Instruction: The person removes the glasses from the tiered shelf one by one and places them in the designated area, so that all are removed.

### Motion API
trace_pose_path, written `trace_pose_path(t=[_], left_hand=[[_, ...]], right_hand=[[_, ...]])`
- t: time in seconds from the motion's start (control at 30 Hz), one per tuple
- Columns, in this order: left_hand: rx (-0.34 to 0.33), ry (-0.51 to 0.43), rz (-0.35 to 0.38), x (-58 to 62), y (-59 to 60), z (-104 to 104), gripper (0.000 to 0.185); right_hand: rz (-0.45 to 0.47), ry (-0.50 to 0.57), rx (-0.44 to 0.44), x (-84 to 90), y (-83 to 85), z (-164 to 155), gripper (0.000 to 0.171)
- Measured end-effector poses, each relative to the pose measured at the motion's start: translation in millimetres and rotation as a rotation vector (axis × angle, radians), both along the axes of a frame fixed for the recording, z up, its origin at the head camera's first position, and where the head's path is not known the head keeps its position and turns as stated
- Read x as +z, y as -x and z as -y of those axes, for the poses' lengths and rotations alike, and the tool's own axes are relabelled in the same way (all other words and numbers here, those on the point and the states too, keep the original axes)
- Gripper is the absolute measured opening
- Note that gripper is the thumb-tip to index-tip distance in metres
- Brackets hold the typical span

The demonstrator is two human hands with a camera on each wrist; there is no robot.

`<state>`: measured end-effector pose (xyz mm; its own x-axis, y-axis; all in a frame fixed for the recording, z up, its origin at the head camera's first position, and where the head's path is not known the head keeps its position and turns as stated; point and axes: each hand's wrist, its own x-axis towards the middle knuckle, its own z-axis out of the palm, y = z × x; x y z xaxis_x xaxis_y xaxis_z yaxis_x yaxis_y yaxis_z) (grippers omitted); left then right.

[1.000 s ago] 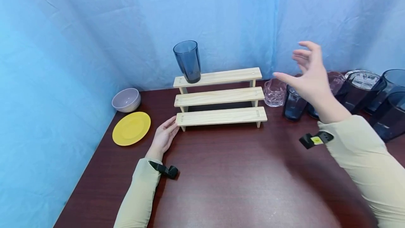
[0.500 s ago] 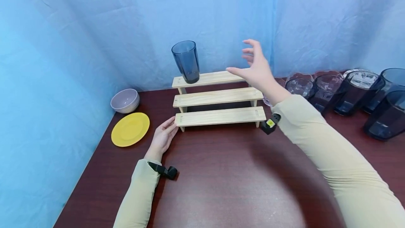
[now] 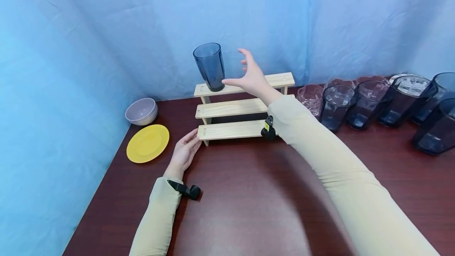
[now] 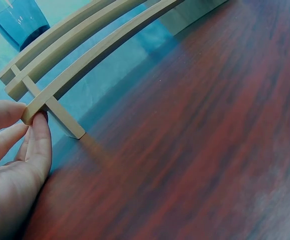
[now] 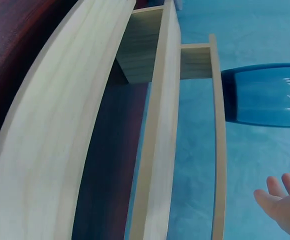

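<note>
A three-step wooden display rack (image 3: 232, 130) stands on the dark table. My left hand (image 3: 183, 154) pinches the left end of its lowest step between thumb and fingers, as the left wrist view confirms. Upright on the left end of the top step is a tall blue drinking glass (image 3: 210, 66). My right hand (image 3: 254, 79) is held over the rack just right of this glass, thumb and fingers spread apart with nothing between them. The right wrist view shows a gap between the fingers (image 5: 277, 195) and the glass (image 5: 270, 95).
To the rack's left are a yellow plate (image 3: 147, 144) and a pale purple bowl (image 3: 141, 112). Several dark blue glasses (image 3: 335, 108) and clear pinkish tumblers (image 3: 310, 98) crowd the right. A blue curtain (image 3: 160, 31) hangs behind the table (image 3: 241, 192).
My right hand has swept left from above the glasses on the right to beside the blue glass on the top step. My left hand has stayed at the rack's end.
</note>
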<state>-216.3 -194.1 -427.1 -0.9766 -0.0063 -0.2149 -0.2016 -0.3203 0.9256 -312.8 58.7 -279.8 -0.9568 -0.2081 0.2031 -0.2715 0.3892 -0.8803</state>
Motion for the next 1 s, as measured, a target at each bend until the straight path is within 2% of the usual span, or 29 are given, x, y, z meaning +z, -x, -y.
trace_pose_path(t=[0.2,0.37,0.7,1.0], left_hand=[[0.008,-0.023,-0.008,-0.1,-2.0,-1.7,0.049],[0.004,-0.029,-0.02,-0.8,-3.3,-3.0,0.05],[0.001,-0.015,-0.019,-2.1,-5.2,-0.1,0.049],[0.015,-0.025,-0.01,-1.6,-6.8,0.4,0.049]], right_hand=[[0.008,-0.01,0.048,7.0,7.4,16.9,0.104],[0.022,-0.014,0.052,12.2,12.3,26.9,0.106],[0.026,-0.019,0.072,8.8,14.3,41.2,0.11],[-0.017,-0.03,0.052,6.0,14.1,48.7,0.109]])
